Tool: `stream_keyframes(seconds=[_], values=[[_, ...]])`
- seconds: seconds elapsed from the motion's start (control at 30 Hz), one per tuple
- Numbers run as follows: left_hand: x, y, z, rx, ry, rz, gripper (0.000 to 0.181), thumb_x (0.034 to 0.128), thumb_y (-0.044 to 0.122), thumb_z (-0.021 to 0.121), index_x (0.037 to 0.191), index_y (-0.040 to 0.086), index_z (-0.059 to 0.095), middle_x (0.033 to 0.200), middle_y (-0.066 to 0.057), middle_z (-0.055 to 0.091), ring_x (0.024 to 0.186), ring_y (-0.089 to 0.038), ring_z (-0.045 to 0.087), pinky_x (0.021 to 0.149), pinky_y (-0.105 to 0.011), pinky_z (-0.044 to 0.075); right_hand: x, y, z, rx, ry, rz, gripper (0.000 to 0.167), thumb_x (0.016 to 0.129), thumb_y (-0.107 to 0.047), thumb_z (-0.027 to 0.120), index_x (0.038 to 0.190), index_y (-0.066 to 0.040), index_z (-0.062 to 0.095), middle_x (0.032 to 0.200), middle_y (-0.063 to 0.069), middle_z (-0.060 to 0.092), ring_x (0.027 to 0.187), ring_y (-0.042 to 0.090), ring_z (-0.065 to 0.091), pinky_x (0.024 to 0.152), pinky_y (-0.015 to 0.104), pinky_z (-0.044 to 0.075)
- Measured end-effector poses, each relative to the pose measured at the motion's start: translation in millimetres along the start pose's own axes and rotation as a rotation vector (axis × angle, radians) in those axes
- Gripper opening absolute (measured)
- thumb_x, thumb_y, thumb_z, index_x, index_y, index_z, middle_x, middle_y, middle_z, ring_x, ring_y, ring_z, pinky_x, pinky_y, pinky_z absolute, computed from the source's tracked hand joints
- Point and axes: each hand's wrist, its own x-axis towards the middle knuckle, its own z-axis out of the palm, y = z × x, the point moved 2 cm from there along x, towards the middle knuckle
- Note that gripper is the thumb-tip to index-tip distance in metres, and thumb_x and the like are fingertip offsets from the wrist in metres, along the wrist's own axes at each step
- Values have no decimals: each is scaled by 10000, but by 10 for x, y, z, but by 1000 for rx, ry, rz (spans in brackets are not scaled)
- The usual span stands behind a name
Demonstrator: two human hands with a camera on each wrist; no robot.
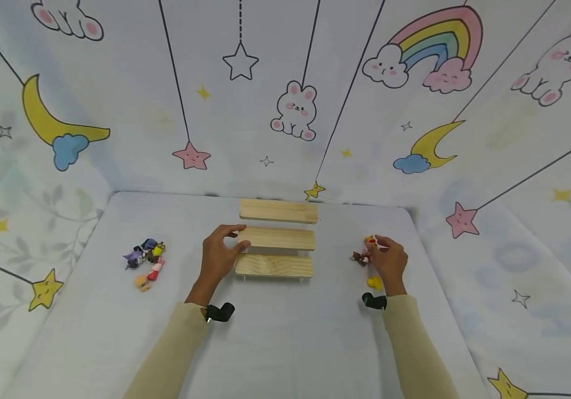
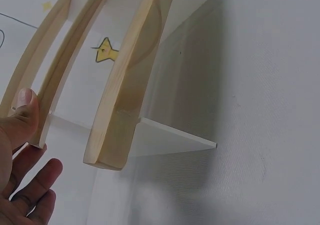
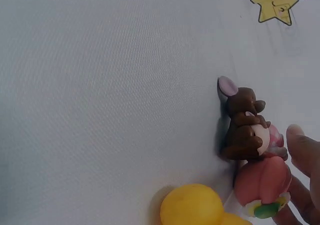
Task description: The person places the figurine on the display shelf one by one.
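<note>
A three-step rack has pale wooden boards; my left hand (image 1: 217, 255) pinches the left end of its middle board (image 1: 277, 239). In the left wrist view, thumb and fingertips of that hand (image 2: 25, 160) lie on either side of the middle board's end (image 2: 62, 60). My right hand (image 1: 390, 261) is at the small figures on the right, fingers bent. In the right wrist view its thumb (image 3: 301, 144) stands apart from the fingers, beside a brown big-eared figure (image 3: 244, 127) and a pink-red one (image 3: 262, 182); contact is unclear. A yellow figure (image 3: 191, 206) lies nearer.
Several small figures lie in a group at the left, among them a purple-grey one (image 1: 134, 256), a red-and-pink one (image 1: 155, 270) and a tan one (image 1: 142, 283). White clear-edged supports (image 2: 170, 137) hold the boards. A patterned cloth wall (image 1: 265, 111) rises behind the white table (image 1: 285, 338).
</note>
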Motion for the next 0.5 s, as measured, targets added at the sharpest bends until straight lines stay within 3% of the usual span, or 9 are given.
stream_keyframes(seconds=[0.27, 0.5], values=[[12, 11, 1, 7, 3, 4, 476, 846, 229, 902, 1288, 125, 760, 1257, -112, 746, 1152, -347, 679, 1054, -560, 516, 70, -11, 26, 27, -23, 61, 427, 1033, -269, 722, 1425, -104, 686, 1400, 183, 692, 1108, 352, 714, 877, 369, 629], [12, -16, -6, 3, 2, 8, 468, 845, 219, 903, 1284, 137, 761, 1262, -109, 746, 1156, -351, 678, 1057, -595, 515, 121, -17, 55, 98, -38, 146, 424, 1023, -244, 722, 1404, -61, 694, 1379, 208, 693, 1086, 351, 719, 665, 142, 539]])
